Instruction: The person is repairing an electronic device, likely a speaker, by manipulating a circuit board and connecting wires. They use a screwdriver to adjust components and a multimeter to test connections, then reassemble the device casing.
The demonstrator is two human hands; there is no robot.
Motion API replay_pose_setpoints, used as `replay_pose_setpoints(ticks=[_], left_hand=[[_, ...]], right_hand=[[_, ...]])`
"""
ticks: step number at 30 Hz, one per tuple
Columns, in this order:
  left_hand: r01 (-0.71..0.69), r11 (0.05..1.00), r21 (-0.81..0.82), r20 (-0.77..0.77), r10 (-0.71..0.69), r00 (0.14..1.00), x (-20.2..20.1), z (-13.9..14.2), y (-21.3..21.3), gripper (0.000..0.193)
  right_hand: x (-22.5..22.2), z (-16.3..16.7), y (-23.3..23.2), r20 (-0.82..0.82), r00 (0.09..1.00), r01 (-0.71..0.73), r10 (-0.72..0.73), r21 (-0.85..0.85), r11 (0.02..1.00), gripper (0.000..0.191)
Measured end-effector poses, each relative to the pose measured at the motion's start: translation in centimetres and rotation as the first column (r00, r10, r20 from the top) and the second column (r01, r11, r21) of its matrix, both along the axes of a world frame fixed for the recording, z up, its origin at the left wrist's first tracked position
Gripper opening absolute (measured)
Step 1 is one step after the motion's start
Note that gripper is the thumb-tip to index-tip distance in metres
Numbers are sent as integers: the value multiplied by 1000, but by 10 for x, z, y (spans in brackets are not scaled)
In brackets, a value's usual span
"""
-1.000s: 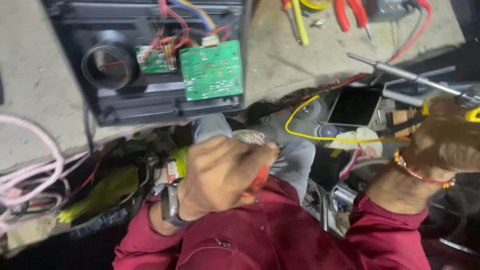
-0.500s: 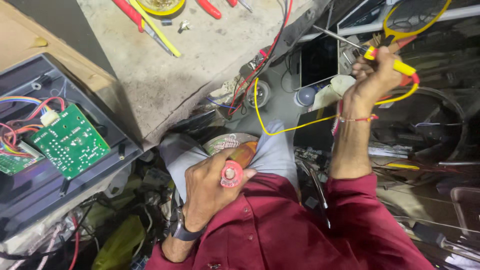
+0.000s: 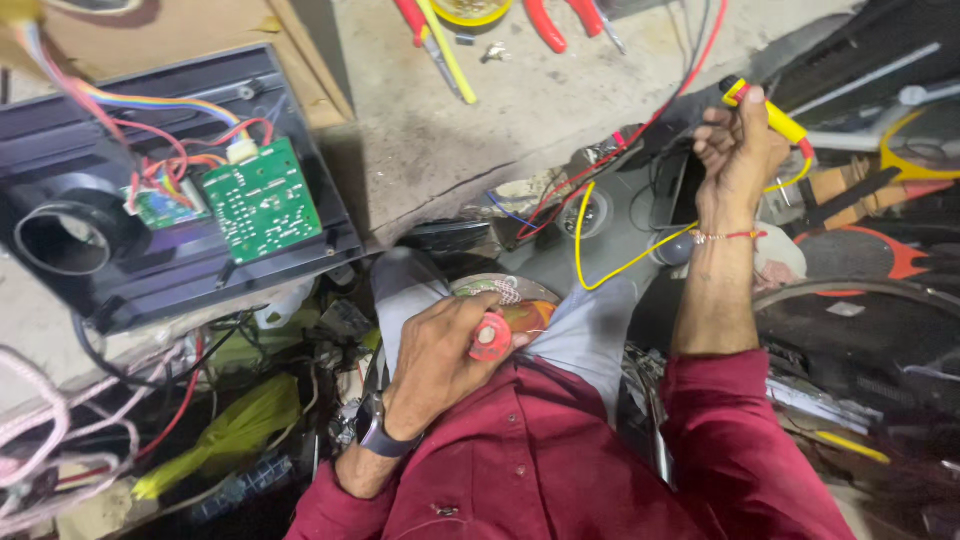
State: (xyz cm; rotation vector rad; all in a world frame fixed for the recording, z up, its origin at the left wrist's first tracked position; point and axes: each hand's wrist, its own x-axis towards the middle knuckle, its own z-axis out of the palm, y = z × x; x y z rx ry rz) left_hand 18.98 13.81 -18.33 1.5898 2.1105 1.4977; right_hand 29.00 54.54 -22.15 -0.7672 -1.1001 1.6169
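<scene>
My left hand (image 3: 440,350) rests in my lap, closed around a tool with a red handle (image 3: 491,337), next to a round patterned object (image 3: 505,292). My right hand (image 3: 738,150) is raised at the right and grips a yellow probe (image 3: 765,110) with a yellow lead (image 3: 590,250) looping down from it; a red wire (image 3: 640,130) runs past. An open black speaker housing (image 3: 150,260) lies on the bench at the left, showing a green circuit board (image 3: 262,200), coloured wires and a round port (image 3: 65,225).
On the concrete bench (image 3: 470,150) lie red-handled pliers (image 3: 550,25), a yellow screwdriver (image 3: 445,55) and a solder roll (image 3: 470,12). Tangled cables, a yellow-green bag (image 3: 230,430) and pink cord (image 3: 40,440) crowd the lower left. Dark tools and parts pile at the right.
The view has swung right, so the speaker housing is back in full sight. My right hand has shifted left and up with the probe. My left hand stays in my lap.
</scene>
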Motion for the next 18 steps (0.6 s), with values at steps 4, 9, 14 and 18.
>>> replay_pose_setpoints(ticks=[4, 9, 14, 18], left_hand=[[3, 995, 99, 23, -6, 1000, -12, 6, 13, 52], [-92, 982, 166, 17, 90, 996, -14, 19, 44, 57], [-9, 981, 195, -26, 15, 1000, -24, 30, 60, 56], [-37, 944, 327, -181, 101, 978, -41, 40, 30, 61]], right_hand=[[-10, 5, -84, 166, 986, -46, 1, 264, 964, 22], [17, 21, -170, 545, 806, -589, 231, 698, 408, 53], [5, 20, -185, 534, 841, -538, 91, 805, 249, 47], [-23, 20, -169, 260, 965, -238, 12, 861, 449, 24]])
